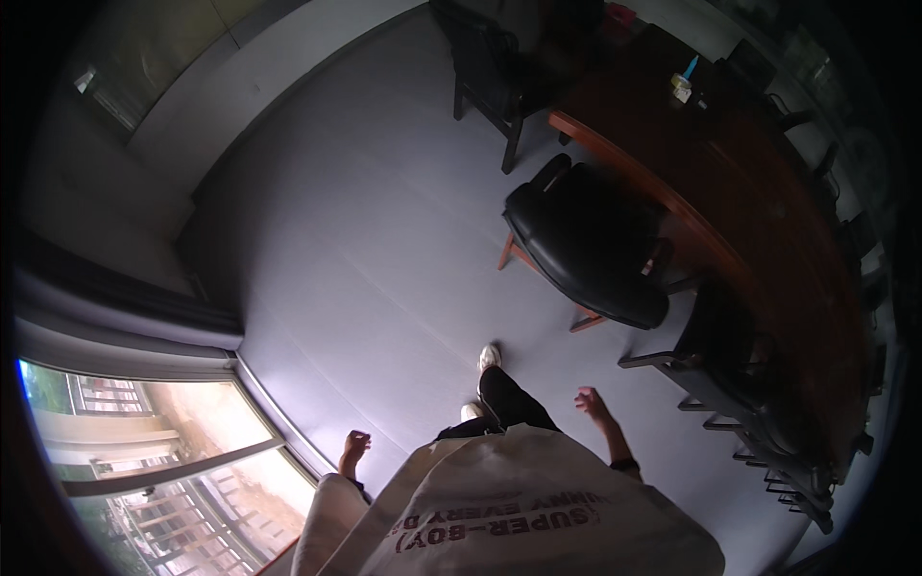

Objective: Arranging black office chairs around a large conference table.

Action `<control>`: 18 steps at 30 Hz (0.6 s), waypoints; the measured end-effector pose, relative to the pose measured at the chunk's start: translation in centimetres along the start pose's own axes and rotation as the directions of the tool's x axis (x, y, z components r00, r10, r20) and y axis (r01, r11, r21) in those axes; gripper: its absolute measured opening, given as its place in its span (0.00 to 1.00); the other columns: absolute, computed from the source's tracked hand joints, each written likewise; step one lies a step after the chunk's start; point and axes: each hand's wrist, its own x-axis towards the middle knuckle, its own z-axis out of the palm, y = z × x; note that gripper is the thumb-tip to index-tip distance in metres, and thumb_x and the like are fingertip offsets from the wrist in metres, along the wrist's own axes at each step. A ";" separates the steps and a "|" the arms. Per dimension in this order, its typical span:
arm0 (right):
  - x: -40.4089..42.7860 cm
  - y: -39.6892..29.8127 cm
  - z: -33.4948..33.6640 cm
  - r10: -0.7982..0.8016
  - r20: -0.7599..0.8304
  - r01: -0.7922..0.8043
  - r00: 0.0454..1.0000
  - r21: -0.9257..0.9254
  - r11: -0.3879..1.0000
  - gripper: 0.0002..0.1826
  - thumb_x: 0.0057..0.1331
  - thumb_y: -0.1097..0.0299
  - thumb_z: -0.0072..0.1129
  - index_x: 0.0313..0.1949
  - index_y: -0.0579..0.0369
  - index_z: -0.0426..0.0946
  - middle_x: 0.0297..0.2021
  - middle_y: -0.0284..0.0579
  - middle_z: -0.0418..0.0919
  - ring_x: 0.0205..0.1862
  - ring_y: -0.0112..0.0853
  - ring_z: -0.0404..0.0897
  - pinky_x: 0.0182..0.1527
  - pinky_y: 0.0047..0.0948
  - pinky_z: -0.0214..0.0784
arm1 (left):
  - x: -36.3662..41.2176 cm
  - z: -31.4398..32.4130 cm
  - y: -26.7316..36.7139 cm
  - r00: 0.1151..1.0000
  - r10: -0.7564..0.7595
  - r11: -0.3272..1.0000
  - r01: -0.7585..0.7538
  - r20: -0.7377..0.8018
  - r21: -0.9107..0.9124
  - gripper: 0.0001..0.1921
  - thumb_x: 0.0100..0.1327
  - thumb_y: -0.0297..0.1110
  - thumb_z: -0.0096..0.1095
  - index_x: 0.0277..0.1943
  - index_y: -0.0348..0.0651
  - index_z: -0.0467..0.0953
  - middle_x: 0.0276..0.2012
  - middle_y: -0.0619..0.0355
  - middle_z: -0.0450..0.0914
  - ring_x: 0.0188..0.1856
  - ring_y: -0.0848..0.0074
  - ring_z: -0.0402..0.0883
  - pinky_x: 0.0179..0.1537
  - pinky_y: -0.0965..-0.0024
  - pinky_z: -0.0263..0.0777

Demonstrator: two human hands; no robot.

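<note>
Low on the left, my left hand (pixel 354 446) hangs beside my body with loosely curled fingers and nothing seen in it. It is near the glazed window or door (pixel 216 417). My right hand (pixel 592 405) swings out on the other side, empty, its fingers bent and slightly apart. Neither hand touches anything. Between them are my light printed shirt (pixel 497 497), dark trousers (pixel 513 399) and white shoes (pixel 490 356), one foot ahead of the other on the grey floor (pixel 346 237).
A long brown wooden table (pixel 720 173) curves along the right. Beside it stand a black padded armchair (pixel 583 237), another dark chair (pixel 497 72) farther off, and a row of chairs (pixel 749 396). Small items (pixel 681 88) lie on the tabletop. A pale wall (pixel 288 79) bounds the far left.
</note>
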 end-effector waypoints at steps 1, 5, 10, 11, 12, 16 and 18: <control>4.3 -3.3 0.6 0.071 0.093 -0.067 0.993 -0.044 0.997 0.21 0.68 0.55 0.45 0.55 0.54 0.61 0.40 0.48 0.75 0.38 0.34 0.76 0.41 0.32 0.66 | 2.6 0.1 3.7 0.994 0.105 0.994 -0.105 0.032 0.031 0.10 0.58 0.33 0.61 0.38 0.37 0.71 0.27 0.55 0.79 0.27 0.73 0.78 0.27 0.71 0.74; 19.2 -11.9 6.1 0.013 0.282 0.028 0.959 -0.142 0.989 0.20 0.67 0.55 0.47 0.52 0.54 0.65 0.39 0.44 0.75 0.41 0.32 0.75 0.42 0.32 0.68 | 7.8 -0.6 18.9 0.860 0.510 0.860 -0.510 0.004 0.028 0.09 0.62 0.31 0.57 0.42 0.37 0.72 0.30 0.55 0.78 0.32 0.73 0.79 0.34 0.71 0.73; 31.0 -15.0 14.5 0.053 0.232 -0.026 0.971 -0.117 0.993 0.15 0.65 0.59 0.50 0.45 0.57 0.69 0.31 0.41 0.74 0.34 0.30 0.74 0.38 0.31 0.70 | 4.3 -6.4 30.5 0.704 0.684 0.658 -0.482 -0.192 0.578 0.03 0.61 0.26 0.54 0.37 0.39 0.73 0.33 0.53 0.78 0.36 0.65 0.79 0.37 0.67 0.72; 32.6 -15.6 16.1 0.123 0.230 -0.124 0.965 -0.011 0.992 0.16 0.65 0.57 0.49 0.44 0.56 0.69 0.28 0.39 0.74 0.30 0.30 0.73 0.36 0.30 0.68 | 5.0 -7.5 31.8 0.606 0.778 0.486 -0.413 -0.166 0.770 0.03 0.59 0.26 0.54 0.35 0.39 0.73 0.33 0.53 0.78 0.35 0.62 0.78 0.37 0.65 0.72; 35.0 -16.9 16.6 0.059 0.263 -0.080 0.963 0.072 0.994 0.15 0.65 0.58 0.49 0.43 0.56 0.69 0.28 0.39 0.73 0.29 0.30 0.73 0.36 0.30 0.68 | 5.1 -8.5 31.9 0.628 0.740 0.571 -0.400 -0.239 0.717 0.02 0.57 0.25 0.55 0.34 0.40 0.73 0.32 0.54 0.78 0.35 0.60 0.78 0.35 0.62 0.72; 44.2 -23.8 16.8 0.102 0.194 -0.093 0.976 -0.055 0.994 0.14 0.66 0.58 0.47 0.42 0.55 0.69 0.27 0.38 0.73 0.29 0.29 0.72 0.35 0.29 0.68 | 10.2 -10.4 30.5 0.871 0.284 0.918 -0.127 -0.400 0.376 0.04 0.58 0.28 0.56 0.36 0.43 0.74 0.29 0.53 0.80 0.31 0.68 0.81 0.29 0.66 0.72; 47.5 -26.4 15.8 0.118 0.124 -0.109 0.985 -0.079 0.991 0.13 0.67 0.58 0.46 0.42 0.55 0.69 0.27 0.37 0.72 0.29 0.29 0.72 0.35 0.29 0.68 | 12.7 -10.6 29.0 0.950 0.082 0.993 -0.051 -0.301 0.111 0.04 0.59 0.28 0.57 0.35 0.38 0.74 0.29 0.57 0.79 0.29 0.73 0.79 0.30 0.72 0.75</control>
